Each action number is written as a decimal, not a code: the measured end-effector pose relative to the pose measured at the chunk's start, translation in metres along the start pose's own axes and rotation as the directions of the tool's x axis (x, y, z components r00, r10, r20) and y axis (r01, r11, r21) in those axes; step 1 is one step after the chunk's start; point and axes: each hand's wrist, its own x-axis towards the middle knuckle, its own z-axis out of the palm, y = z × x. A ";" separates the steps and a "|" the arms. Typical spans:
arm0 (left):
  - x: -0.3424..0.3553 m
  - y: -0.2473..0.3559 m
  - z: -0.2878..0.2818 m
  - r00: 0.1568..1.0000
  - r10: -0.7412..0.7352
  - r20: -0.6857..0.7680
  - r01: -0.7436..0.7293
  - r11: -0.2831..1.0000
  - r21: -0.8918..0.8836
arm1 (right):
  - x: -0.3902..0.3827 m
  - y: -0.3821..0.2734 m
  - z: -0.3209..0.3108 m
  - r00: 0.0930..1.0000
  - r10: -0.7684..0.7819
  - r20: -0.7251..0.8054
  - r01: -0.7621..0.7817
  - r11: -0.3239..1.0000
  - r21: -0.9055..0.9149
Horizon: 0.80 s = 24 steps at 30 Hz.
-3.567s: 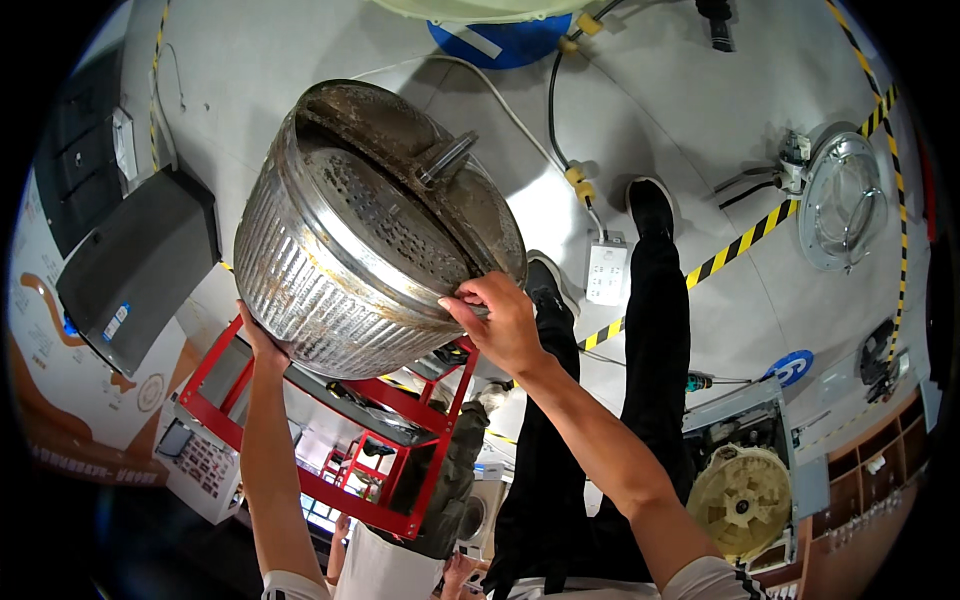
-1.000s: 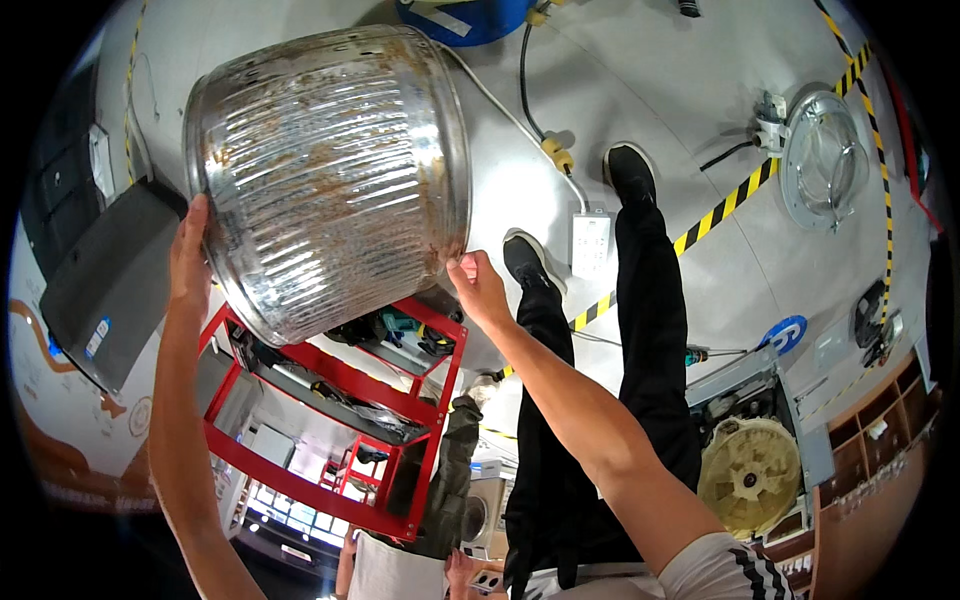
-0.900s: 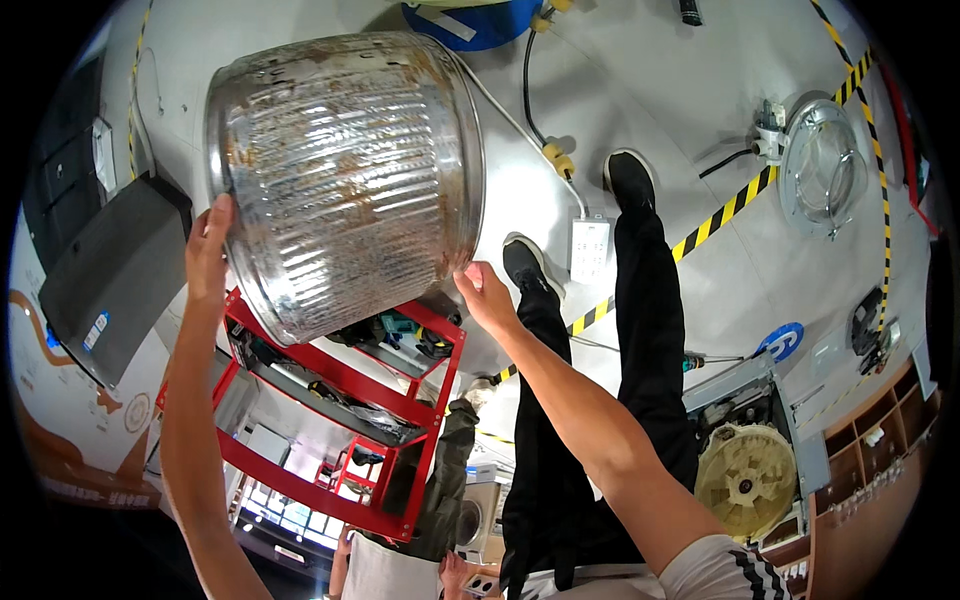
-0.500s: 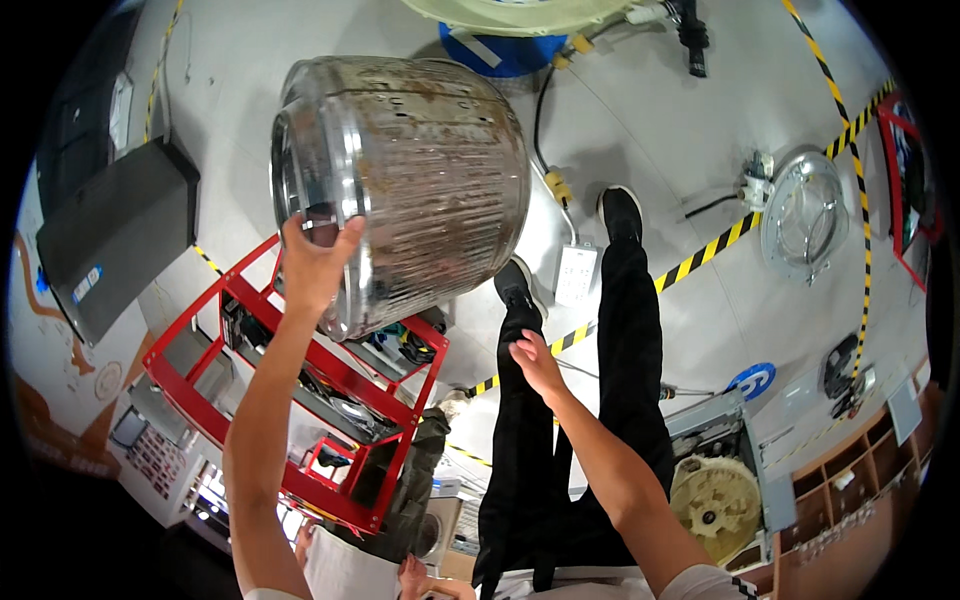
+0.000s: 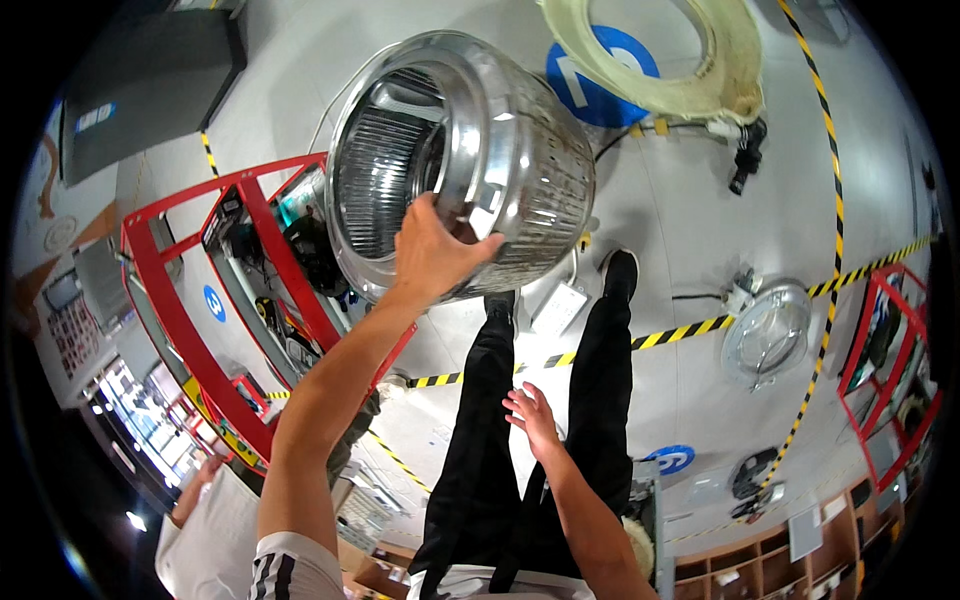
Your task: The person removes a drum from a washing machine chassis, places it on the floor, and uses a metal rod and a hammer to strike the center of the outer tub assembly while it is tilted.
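Note:
A shiny metal washing machine drum (image 5: 545,170), rust-stained along its side, fills the upper middle of the head view. Its round mouth faces left and toward me, showing the ribbed inside wall. My left hand (image 5: 435,250) grips the polished rim of that mouth, fingers hooked inside and thumb on the outer face. Whether the drum touches the floor cannot be told. Over my legs, my right hand (image 5: 533,418) hangs with its fingers apart, holding nothing and away from the drum.
Left of the drum stands a red-framed cart (image 5: 165,265) with tools. A cream plastic ring (image 5: 728,85) lies beyond it. A white power strip (image 5: 560,310) is by my feet. A round glass door (image 5: 768,335) lies right. Another person (image 5: 215,530) is at lower left.
The drum's mouth has turned further toward me, and the drum now sits further right in view. My left hand stays on its rim. My right hand's fingers have spread. The view has shifted too.

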 end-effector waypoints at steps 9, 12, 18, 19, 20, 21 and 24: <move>-0.012 -0.012 0.022 0.998 -0.058 0.033 0.059 0.998 -0.028 | -0.027 -0.007 -0.022 1.000 0.014 -0.022 -0.015 0.999 -0.046; -0.017 -0.013 0.033 1.000 -0.031 0.000 0.030 0.999 -0.038 | -0.035 -0.019 -0.026 0.998 -0.005 -0.067 0.001 0.997 -0.071; -0.028 -0.017 0.049 0.996 0.004 -0.086 -0.013 0.995 -0.095 | -0.042 -0.043 -0.026 0.994 -0.027 -0.110 0.012 0.990 -0.138; -0.029 -0.017 0.052 0.995 0.011 -0.100 -0.021 0.995 -0.099 | -0.043 -0.044 -0.028 0.993 -0.030 -0.113 0.014 0.990 -0.143; -0.030 -0.017 0.054 0.993 0.018 -0.114 -0.030 0.994 -0.102 | -0.043 -0.045 -0.028 0.993 -0.032 -0.114 0.014 0.988 -0.151; -0.032 -0.019 0.056 0.993 0.026 -0.118 -0.037 0.996 -0.087 | -0.043 -0.045 -0.029 0.993 -0.034 -0.116 0.016 0.987 -0.159; -0.038 -0.022 0.062 1.000 -0.002 -0.019 0.000 0.995 -0.103 | -0.049 -0.049 -0.033 0.991 -0.043 -0.126 0.022 0.986 -0.164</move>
